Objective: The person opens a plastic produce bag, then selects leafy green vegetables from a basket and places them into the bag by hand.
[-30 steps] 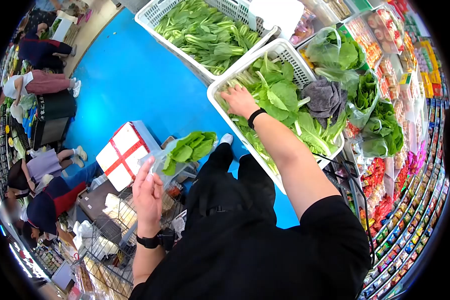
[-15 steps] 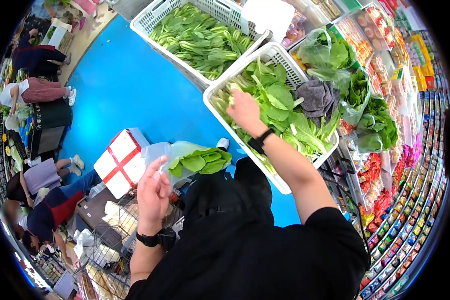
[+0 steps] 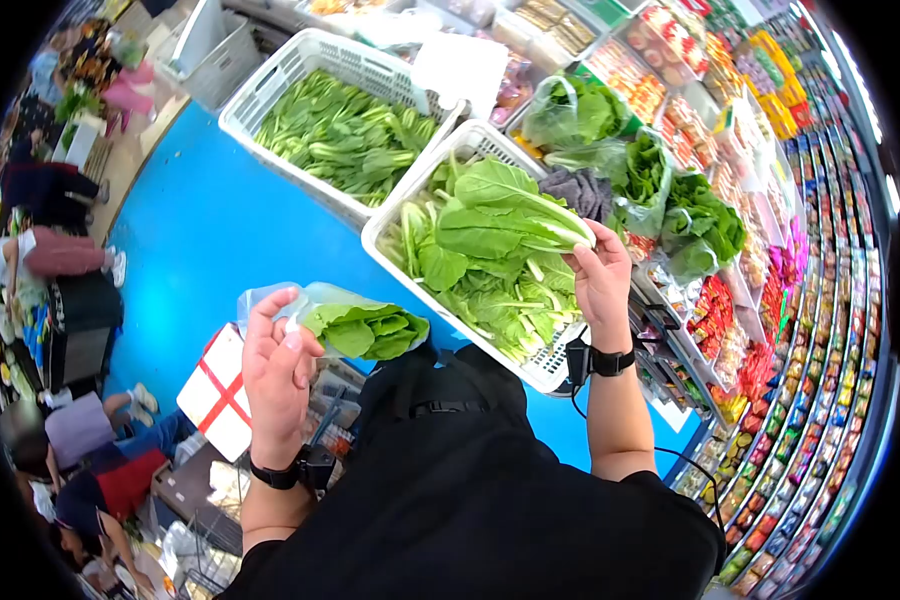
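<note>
My right hand pinches the pale stem end of a leafy green, lifted over a white crate of similar loose greens. The big leaves point away to the left. My left hand is closed on the rim of a clear plastic bag, which hangs beside it near my waist. Inside the bag lie green leaves. A grey cloth rests at the crate's far right corner, behind the lifted green.
Another white crate of slender greens adjoins at the back left. Bagged greens and packaged goods stand right. A white box with red tape and a wire cart are left. Several people are further left.
My right hand has come out of the crate and moved right, now with a leafy green in it. My left hand still has the bag. The view has shifted.
</note>
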`<action>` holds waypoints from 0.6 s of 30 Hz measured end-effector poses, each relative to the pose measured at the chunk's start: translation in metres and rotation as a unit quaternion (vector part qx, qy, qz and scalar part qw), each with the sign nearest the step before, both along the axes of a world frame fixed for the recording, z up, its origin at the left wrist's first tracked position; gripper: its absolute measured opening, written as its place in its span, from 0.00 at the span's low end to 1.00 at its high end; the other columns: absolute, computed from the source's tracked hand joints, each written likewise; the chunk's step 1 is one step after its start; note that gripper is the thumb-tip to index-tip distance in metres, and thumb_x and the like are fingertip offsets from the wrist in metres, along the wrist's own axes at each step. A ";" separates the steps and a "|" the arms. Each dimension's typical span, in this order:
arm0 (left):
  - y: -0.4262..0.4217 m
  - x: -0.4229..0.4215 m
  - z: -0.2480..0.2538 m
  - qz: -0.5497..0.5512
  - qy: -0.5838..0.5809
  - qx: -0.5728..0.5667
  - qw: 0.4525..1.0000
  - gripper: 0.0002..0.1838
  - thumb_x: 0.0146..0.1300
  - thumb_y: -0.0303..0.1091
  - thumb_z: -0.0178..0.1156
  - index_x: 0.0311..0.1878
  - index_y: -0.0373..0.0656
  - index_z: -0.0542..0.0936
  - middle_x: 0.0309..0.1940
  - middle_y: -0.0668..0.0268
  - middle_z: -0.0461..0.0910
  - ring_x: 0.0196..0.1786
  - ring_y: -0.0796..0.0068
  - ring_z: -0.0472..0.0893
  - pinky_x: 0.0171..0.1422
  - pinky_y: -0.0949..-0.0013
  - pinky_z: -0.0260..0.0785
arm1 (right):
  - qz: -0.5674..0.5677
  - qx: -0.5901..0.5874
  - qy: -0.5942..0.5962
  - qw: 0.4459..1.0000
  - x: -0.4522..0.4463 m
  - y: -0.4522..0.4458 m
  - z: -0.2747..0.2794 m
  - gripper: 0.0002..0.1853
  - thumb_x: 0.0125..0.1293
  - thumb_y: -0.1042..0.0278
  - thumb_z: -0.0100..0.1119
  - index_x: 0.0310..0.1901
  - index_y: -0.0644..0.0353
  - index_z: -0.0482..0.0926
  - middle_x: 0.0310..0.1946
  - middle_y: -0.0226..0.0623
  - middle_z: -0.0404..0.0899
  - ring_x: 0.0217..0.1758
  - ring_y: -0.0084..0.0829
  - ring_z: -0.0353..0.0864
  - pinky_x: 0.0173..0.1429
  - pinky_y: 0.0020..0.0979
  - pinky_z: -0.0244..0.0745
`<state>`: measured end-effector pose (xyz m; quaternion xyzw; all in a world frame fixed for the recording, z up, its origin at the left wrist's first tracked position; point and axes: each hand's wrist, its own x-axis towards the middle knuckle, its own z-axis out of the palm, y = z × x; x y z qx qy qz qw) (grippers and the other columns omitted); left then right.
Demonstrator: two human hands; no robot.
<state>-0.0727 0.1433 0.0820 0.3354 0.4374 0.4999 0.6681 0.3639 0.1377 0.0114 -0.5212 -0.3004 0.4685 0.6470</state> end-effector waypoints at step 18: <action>0.049 0.204 0.038 -0.374 -0.025 0.062 0.925 0.24 0.73 0.36 0.69 0.67 0.34 0.78 0.54 0.59 0.87 0.56 0.68 0.86 0.64 0.63 0.78 | -0.134 0.336 -0.648 0.670 -0.089 -0.062 0.105 0.20 0.56 0.82 0.75 0.51 0.56 0.89 0.62 0.42 0.81 0.61 0.52 0.86 0.61 0.44 0.90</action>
